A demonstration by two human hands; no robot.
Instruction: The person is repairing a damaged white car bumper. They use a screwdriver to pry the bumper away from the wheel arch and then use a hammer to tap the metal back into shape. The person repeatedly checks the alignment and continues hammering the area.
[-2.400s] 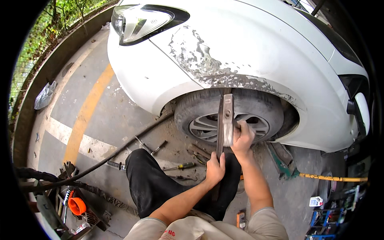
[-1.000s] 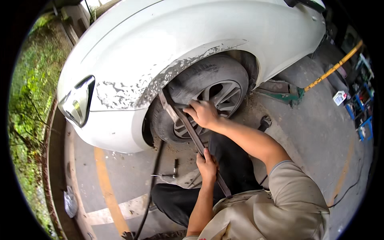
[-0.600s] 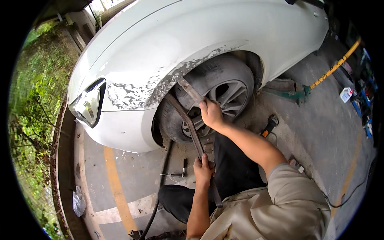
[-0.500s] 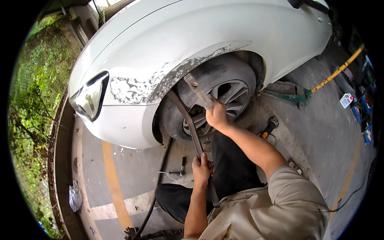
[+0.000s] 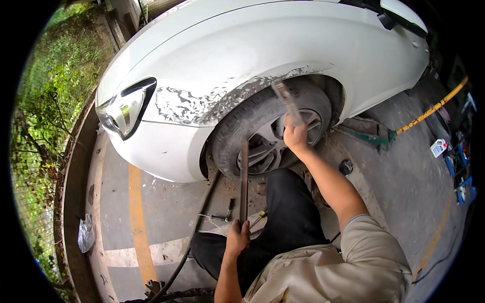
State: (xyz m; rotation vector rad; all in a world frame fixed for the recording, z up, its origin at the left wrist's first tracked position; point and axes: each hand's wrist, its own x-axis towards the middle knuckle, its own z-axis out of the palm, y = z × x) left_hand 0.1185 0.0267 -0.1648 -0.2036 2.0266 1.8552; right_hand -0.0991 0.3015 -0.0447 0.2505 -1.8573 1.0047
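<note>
My left hand (image 5: pixel 237 237) is closed round the lower part of a long dark metal pry bar (image 5: pixel 244 177), low and left of my right hand. The bar's upper end shows in front of the tyre (image 5: pixel 230 139), apart from the fender edge. My right hand (image 5: pixel 295 135) grips a short, flat grey metal bar (image 5: pixel 287 98), raised in front of the wheel near the arch. Scraped dark and silvery patches mark the white car's front fender (image 5: pixel 187 103) along the arch and toward the headlight (image 5: pixel 124 112).
A green floor jack (image 5: pixel 371 137) with a yellow handle (image 5: pixel 429 113) stands right of the wheel. A black hose (image 5: pixel 204 202) runs along the floor beside a ratchet-like tool (image 5: pixel 222 217). At the left lies a plastic bag (image 5: pixel 86 234) near the low wall. A white bottle (image 5: pixel 438 147) stands far right.
The pry bar's upper end has come out of the wheel arch, and my left hand has moved left and down. My right hand has shifted right and up with the flat bar.
</note>
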